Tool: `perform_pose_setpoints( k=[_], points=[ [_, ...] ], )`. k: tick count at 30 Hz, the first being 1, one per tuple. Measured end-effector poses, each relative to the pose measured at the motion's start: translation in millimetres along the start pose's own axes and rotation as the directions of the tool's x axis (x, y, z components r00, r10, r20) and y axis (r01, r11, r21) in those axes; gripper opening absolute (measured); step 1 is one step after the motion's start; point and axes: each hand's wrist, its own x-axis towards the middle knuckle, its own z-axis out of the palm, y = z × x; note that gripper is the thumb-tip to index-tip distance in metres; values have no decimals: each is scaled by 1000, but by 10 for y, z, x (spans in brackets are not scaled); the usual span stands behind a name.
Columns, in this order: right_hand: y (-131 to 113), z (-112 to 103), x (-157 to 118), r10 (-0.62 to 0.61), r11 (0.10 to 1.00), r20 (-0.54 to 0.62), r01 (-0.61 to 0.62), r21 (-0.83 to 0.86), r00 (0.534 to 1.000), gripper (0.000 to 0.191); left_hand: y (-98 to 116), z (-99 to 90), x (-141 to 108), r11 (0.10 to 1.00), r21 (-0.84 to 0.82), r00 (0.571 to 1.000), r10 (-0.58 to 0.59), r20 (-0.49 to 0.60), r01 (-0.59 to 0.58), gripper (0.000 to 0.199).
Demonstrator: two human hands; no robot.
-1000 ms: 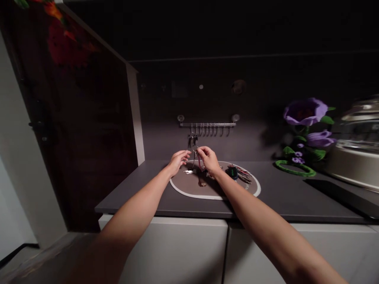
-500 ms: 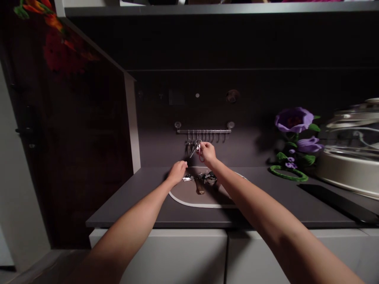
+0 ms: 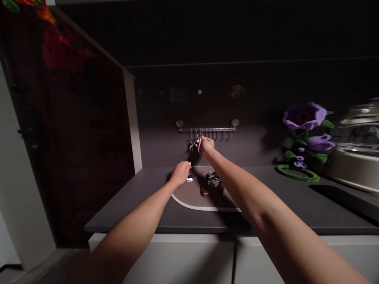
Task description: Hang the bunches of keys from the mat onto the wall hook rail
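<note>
My right hand (image 3: 208, 145) pinches a key ring (image 3: 199, 136) with a pink strap (image 3: 200, 146) at the hook rail (image 3: 207, 129) on the wall. Another small bunch of keys (image 3: 191, 144) is at the hooks just left of it; some overlap hides which key belongs to which ring. My left hand (image 3: 180, 173) is lower, above the left side of a brown mat (image 3: 189, 199) with a white rim. Its fingers are curled closed, and what they hold, if anything, is hidden. Several bunches of keys (image 3: 213, 178) and a brown strap-like piece (image 3: 203, 188) lie on the mat.
Purple fabric flowers (image 3: 304, 115) with a green ring base stand to the right, beside a pale appliance with a clear dome (image 3: 355, 157). A flat black object (image 3: 343, 201) lies before them. At left is a dark door (image 3: 89, 157); a shelf overhangs the dark counter (image 3: 133, 203).
My right hand has lifted the key ring slightly, closer to the hooks. My left hand has shifted a little to the right. The view has tilted slightly downward.
</note>
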Motion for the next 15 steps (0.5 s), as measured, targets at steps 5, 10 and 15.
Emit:
perform_pose_setpoints(
  k=[5, 10, 15],
  points=[
    [40, 3, 49, 23, 1000, -27, -23, 12, 999, 19, 12, -5, 3, 1000, 1, 1000, 3, 9, -3, 34],
    [103, -44, 72, 25, 1000, -21, -26, -9, 999, 18, -2, -8, 15, 1000, 10, 1000, 7, 17, -7, 33],
    [184, -123, 81, 3, 999, 19, -2, -34, 1000, 19, -25, -5, 15, 1000, 9, 1000, 2, 10, -3, 32]
  ],
)
